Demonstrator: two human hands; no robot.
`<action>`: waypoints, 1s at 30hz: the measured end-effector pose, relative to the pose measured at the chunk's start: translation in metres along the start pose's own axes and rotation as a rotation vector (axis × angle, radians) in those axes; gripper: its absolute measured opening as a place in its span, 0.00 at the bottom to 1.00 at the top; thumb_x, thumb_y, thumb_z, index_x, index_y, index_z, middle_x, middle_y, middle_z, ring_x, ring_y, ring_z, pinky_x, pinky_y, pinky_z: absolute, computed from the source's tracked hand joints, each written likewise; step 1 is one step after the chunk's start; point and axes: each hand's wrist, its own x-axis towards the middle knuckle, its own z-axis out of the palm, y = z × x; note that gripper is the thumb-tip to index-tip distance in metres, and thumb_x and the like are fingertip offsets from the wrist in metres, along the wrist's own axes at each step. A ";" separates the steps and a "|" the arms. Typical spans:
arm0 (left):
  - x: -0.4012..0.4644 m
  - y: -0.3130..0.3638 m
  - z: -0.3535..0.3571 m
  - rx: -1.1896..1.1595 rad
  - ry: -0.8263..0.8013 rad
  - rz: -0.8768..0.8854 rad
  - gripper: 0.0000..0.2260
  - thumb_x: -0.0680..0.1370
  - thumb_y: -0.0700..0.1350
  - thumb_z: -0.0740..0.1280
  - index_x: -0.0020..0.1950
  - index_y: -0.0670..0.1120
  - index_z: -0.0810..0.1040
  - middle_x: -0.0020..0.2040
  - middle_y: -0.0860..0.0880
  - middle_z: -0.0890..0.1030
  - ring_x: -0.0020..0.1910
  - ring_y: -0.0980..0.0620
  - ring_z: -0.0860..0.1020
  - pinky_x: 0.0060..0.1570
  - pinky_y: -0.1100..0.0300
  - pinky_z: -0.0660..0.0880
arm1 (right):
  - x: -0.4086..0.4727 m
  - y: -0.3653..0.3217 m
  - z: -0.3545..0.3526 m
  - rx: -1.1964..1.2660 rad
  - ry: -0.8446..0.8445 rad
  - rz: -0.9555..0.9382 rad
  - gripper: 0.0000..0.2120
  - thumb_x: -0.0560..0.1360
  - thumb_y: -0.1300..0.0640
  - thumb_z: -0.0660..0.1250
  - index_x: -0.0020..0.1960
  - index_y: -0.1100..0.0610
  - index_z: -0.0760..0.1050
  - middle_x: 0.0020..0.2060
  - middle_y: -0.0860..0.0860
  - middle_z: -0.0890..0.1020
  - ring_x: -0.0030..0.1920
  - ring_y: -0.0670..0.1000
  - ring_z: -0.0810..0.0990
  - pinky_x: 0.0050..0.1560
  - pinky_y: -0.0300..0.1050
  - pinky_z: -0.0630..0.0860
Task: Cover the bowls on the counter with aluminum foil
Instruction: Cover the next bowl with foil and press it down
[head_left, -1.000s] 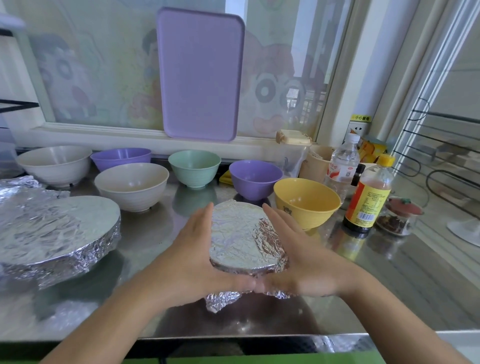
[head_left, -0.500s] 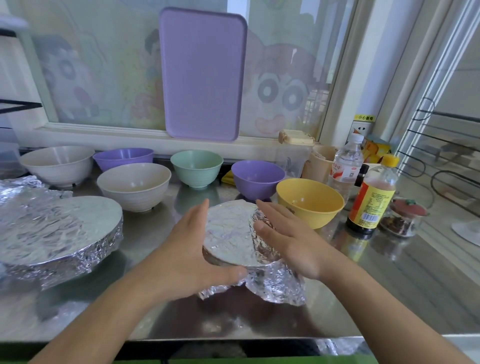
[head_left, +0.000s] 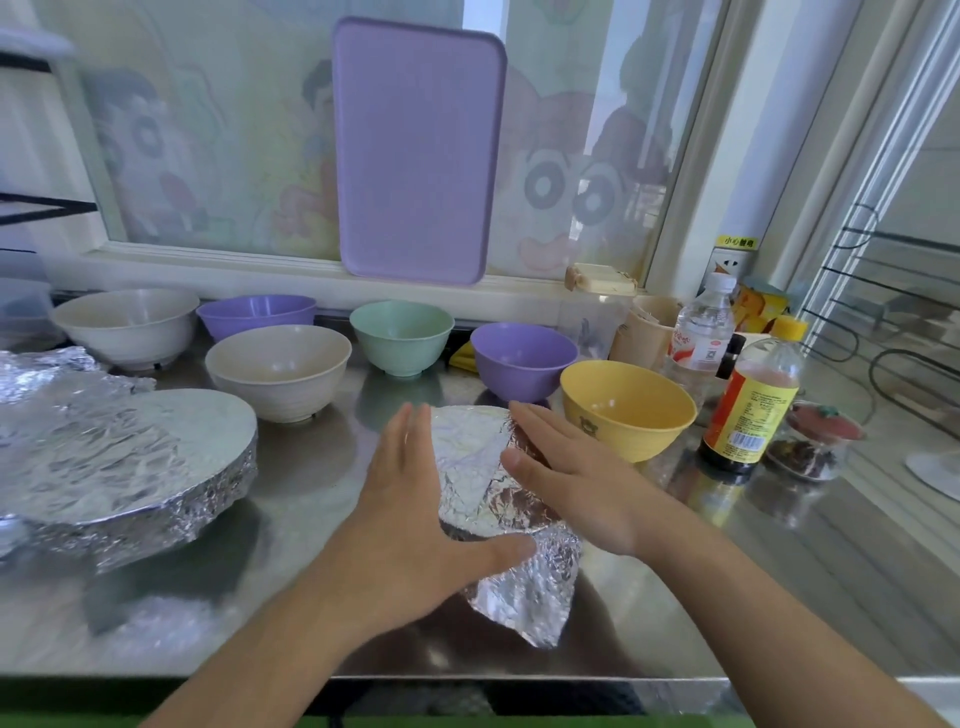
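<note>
Vs a second ago: both palms no longer cupped thumb-to-thumb round the near rim; right hand (head_left: 569, 480) shifted up onto the 3 o'clock shoulder of the foil-covered bowl (head_left: 470, 470), left hand (head_left: 415, 525) slid along the 9 o'clock side, thumb now hooked under at 6 o'clock. Foil flap (head_left: 524, 592) swung out, now sticking loose toward 5 o'clock on the counter (head_left: 322, 478)

Meaning: top sealed, sides mostly crimped, 5 o'clock skirt not tucked yet. Probably mid-rotation of the bowl to work round the rim. Looks like last touches on this one

Grip state: both hands flat, fingers straight, pressing foil, no pinch. Left wide, thumb splayed. Right palm down, fingers together pointing 11 o'clock

Bowl sits between the two palms, touching both, centre-front of counter. Loose flap just outside left thumb, below right wrist, held by neither

Remaining: big foil-covered dish (head_left: 130, 467) at 9 o'clock done. Still bare: yellow bowl (head_left: 626, 410) at 2 o'clock, purple bowl (head_left: 522, 358) at 1, green bowl (head_left: 400, 335) at 12, beige bowl (head_left: 278, 369) at 11, plus white bowl (head_left: 127, 325) and second purple bowl (head_left: 257, 314) at 10. Well short of halfway

Risk: thin foil, overpressing at 3 o'clock could tear it
</note>
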 end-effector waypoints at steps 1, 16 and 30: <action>0.000 -0.003 -0.001 -0.004 0.004 -0.001 0.69 0.59 0.81 0.71 0.83 0.56 0.31 0.80 0.66 0.30 0.81 0.64 0.36 0.79 0.60 0.49 | -0.002 0.000 -0.001 0.005 -0.008 0.004 0.37 0.84 0.33 0.55 0.87 0.47 0.49 0.84 0.37 0.51 0.73 0.30 0.48 0.71 0.31 0.46; 0.005 -0.006 -0.001 -0.227 0.013 -0.081 0.78 0.49 0.80 0.77 0.84 0.56 0.33 0.84 0.61 0.46 0.81 0.62 0.50 0.79 0.57 0.56 | -0.023 0.014 0.003 0.056 -0.035 -0.058 0.55 0.64 0.23 0.70 0.80 0.31 0.42 0.68 0.22 0.51 0.67 0.18 0.49 0.69 0.24 0.54; 0.010 -0.022 -0.010 -0.163 -0.003 -0.041 0.72 0.53 0.74 0.82 0.84 0.62 0.39 0.81 0.64 0.58 0.78 0.67 0.59 0.75 0.61 0.61 | -0.002 0.015 -0.012 0.275 -0.027 0.015 0.39 0.80 0.30 0.62 0.85 0.43 0.54 0.78 0.30 0.56 0.75 0.29 0.54 0.77 0.40 0.52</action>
